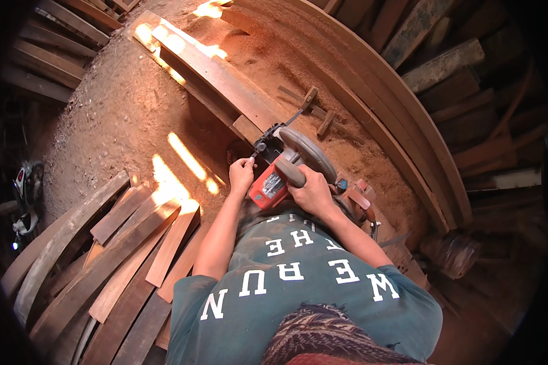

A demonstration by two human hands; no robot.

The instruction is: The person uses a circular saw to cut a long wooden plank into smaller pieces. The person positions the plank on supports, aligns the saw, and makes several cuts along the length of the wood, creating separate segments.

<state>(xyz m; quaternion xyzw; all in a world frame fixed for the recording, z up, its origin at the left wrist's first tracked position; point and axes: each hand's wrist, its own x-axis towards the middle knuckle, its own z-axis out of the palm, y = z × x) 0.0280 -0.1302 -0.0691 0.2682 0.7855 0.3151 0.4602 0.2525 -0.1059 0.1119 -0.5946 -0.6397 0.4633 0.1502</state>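
Observation:
A red and grey circular saw (274, 182) rests at the near end of a long wooden plank (225, 76), right in front of my body. My right hand (312, 193) is wrapped round the saw's handle. On the saw's left side, the fingers of my left hand (242, 174) are pinched together close to its dark metal base (268, 145). Something small and thin seems to be between those fingertips, too small to name. A short wood block (247, 129) lies against the plank beside the base. The blade's edge is hidden.
Several long curved planks (383, 91) sweep along the right. A wooden tool with crossed bars (319, 112) lies on the sawdust-covered surface (365, 155). Cut boards (146, 243) are stacked at the lower left, with more timber (444, 67) at the far right.

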